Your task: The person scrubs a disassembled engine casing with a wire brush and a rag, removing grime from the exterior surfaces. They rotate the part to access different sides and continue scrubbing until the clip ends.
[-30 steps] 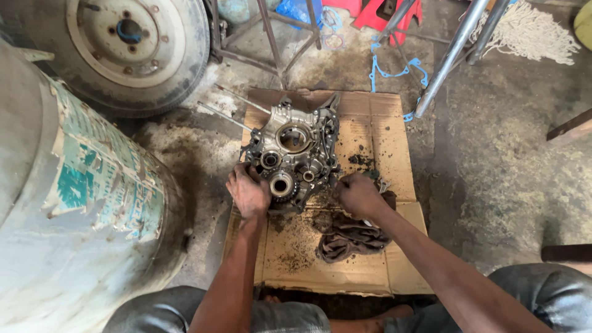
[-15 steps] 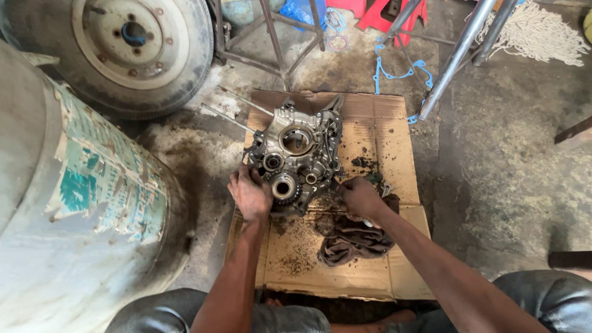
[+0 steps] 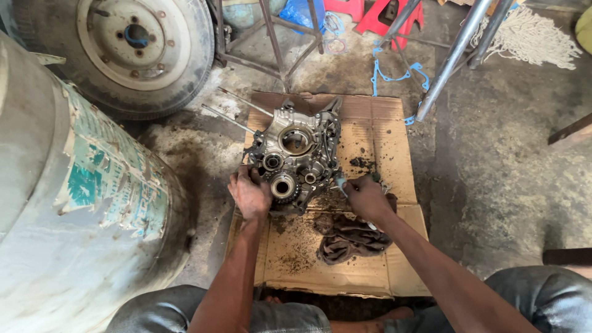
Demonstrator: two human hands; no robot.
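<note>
Looming at the far left, a big grey drum (image 3: 74, 209) with a torn, peeling label fills the edge of the view, and a worn tyre on a pale wheel (image 3: 139, 49) stands behind it. Just right of the drum, the left hand (image 3: 250, 196) grips the near left edge of a greasy metal engine case (image 3: 297, 157), fingers curled around its rim. That case lies flat on a dirty sheet of cardboard (image 3: 376, 132) spread on the concrete floor, gears and bearing holes facing up. At its near right corner, the right hand (image 3: 365, 197) pinches a small tool whose tip touches the case; its kind is unclear. A brown rag (image 3: 348, 237) lies crumpled just under that hand. Farther right, a slanted metal pipe (image 3: 453, 58) rises.
</note>
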